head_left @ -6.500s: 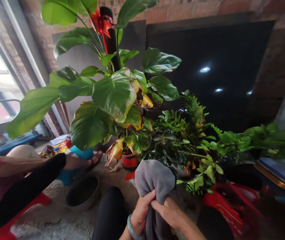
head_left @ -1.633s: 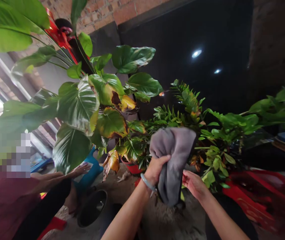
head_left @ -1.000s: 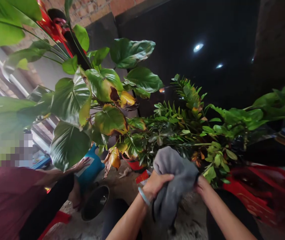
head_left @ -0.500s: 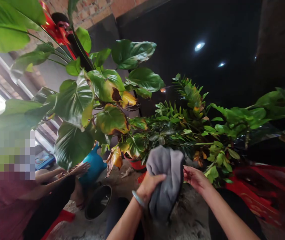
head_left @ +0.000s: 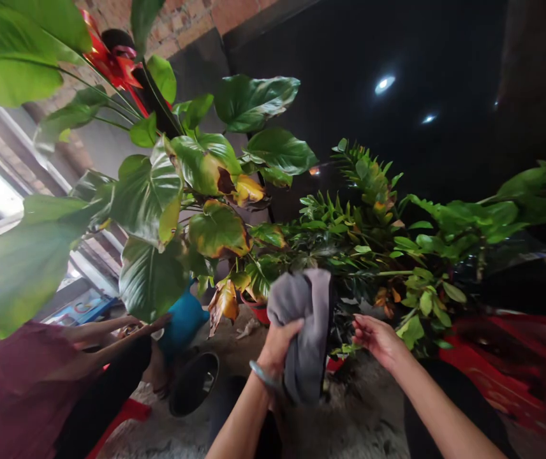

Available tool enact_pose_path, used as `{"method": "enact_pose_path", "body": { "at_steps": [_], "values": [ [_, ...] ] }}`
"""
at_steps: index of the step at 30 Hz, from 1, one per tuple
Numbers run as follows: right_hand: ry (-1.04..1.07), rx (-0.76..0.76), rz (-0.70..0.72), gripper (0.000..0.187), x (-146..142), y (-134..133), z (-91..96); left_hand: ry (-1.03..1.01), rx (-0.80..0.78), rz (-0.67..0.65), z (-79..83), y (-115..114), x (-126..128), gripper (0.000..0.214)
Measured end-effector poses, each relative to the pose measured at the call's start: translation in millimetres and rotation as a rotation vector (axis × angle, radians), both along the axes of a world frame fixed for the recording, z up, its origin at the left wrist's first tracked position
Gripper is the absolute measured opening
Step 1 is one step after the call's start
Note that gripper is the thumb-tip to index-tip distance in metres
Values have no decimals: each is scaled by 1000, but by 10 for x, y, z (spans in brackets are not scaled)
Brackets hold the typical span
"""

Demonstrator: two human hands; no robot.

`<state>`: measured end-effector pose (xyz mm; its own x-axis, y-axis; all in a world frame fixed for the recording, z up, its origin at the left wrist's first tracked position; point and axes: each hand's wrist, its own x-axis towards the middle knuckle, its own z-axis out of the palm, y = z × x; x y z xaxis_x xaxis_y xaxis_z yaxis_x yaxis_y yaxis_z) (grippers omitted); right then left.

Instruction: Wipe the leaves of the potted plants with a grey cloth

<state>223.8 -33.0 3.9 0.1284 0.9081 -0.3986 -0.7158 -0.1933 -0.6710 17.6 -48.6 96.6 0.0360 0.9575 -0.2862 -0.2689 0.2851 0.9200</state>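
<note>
A soft grey cloth [head_left: 304,338] hangs bunched in front of me, a dark edge along its right side. My left hand [head_left: 279,345], with a pale bangle at the wrist, is closed around its left side, the thumb lying across the front. To the right of the cloth and apart from it is my right hand [head_left: 377,338]. Its fingers are loosely bent, and I see nothing in them. Leafy potted plants rise just beyond both hands, among them a large-leaved plant [head_left: 220,229] with some yellow and brown leaves.
On the left sits another person in a maroon top [head_left: 14,389], arms stretched forward near a blue object [head_left: 184,322]. A dark bucket [head_left: 194,386] stands on the floor between us. Red plastic [head_left: 488,363] lies at the right, and a dark panel [head_left: 349,76] stands behind the plants.
My left hand has shifted the grey cloth a little to the left. My right hand, earlier at the cloth's right edge, is now separated from it by a visible gap.
</note>
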Motion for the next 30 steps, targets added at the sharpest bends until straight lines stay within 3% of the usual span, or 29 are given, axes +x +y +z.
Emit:
{"method": "enact_pose_path", "body": {
  "at_steps": [2, 4, 7, 10, 12, 14, 16, 18, 20, 23, 27, 28, 30],
  "values": [
    [10, -10, -3, 19, 11, -7, -3, 12, -76, -158, -232, -171, -119, 74],
    [15, -7, 1, 19, 14, -14, -6, -14, -69, -217, -286, -290, -216, 80],
    [12, 4, 10, 18, 2, -23, 4, -45, 22, -127, -14, -243, -267, 77],
    [0, 8, 9, 19, -16, -25, 27, -146, 121, 53, 338, -6, -225, 72],
    [-8, 5, 2, 19, -21, -26, 39, -186, 167, 160, 393, 124, -175, 73],
    [-13, 0, -8, 19, -17, -27, 42, -152, 130, 191, 255, 152, -134, 68],
    [-14, -4, -13, 19, -7, -31, 35, -88, -5, 152, 3, 64, -130, 60],
    [-12, -7, -10, 19, 3, -35, 23, -61, -152, 58, -219, -100, -181, 52],
    [-9, -2, -1, 19, 7, -36, 12, -69, -217, -55, -282, -258, -268, 48],
    [-4, 18, 13, 19, -2, -27, 4, -98, -108, -111, -17, -305, -372, 50],
    [-8, 28, 18, 20, -20, -7, 16, -160, 114, 123, 460, 42, -343, 52],
    [-9, 27, 16, 20, -21, -5, 23, -173, 126, 184, 492, 140, -318, 49],
    [-11, 21, 7, 20, -16, -10, 38, -157, 80, 259, 403, 253, -280, 42]
  ]
}}
